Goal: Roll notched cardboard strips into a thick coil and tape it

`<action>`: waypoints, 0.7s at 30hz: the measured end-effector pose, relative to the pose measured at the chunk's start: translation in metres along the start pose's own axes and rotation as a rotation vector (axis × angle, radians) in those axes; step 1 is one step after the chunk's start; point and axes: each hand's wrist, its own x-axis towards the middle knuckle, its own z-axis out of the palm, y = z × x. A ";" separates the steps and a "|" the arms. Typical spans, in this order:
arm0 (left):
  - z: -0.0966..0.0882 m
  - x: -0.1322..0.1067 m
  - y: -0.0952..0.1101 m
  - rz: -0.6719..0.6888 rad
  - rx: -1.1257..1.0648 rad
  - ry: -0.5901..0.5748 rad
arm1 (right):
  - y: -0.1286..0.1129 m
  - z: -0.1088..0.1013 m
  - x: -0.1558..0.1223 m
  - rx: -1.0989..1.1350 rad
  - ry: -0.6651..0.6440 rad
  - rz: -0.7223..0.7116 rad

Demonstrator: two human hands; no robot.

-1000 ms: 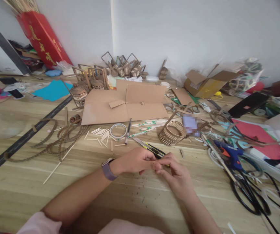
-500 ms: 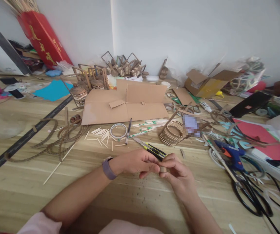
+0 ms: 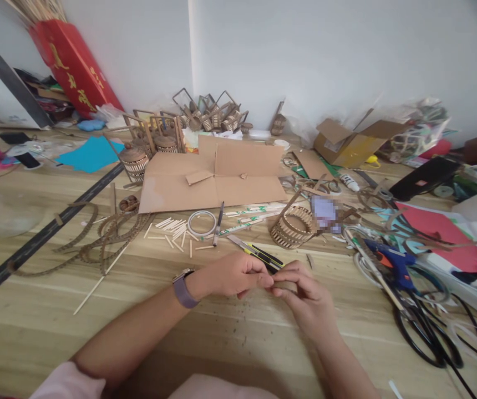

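Over the wooden floor, my left hand (image 3: 232,275) and my right hand (image 3: 305,296) meet at the fingertips. Both are closed in a pinch on a small brown cardboard piece (image 3: 283,286) held between them. A purple watch (image 3: 182,288) is on my left wrist. Just behind my fingers lie a utility knife (image 3: 244,247) and a black and yellow cutter (image 3: 267,256). Short wooden sticks (image 3: 174,230) and a white ring (image 3: 201,223) lie further back to the left.
A flattened cardboard sheet (image 3: 216,177) lies in the middle. A round slatted cardboard basket (image 3: 293,226) stands to the right of centre. A blue glue gun (image 3: 392,265), black cables (image 3: 424,327) and red paper (image 3: 442,233) crowd the right. Corrugated strips (image 3: 97,238) sprawl left.
My hands stayed in place. My right fingers shifted slightly around the small cardboard piece, which showed more plainly half a second ago.
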 end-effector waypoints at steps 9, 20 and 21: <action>-0.011 -0.002 0.001 -0.008 -0.002 0.085 | 0.007 0.006 -0.006 0.124 0.131 0.170; -0.011 -0.009 0.010 -0.006 -0.068 0.129 | 0.007 0.023 -0.008 -0.051 -0.088 0.251; -0.011 -0.009 0.012 -0.003 -0.073 0.135 | 0.006 0.024 -0.008 -0.044 -0.095 0.250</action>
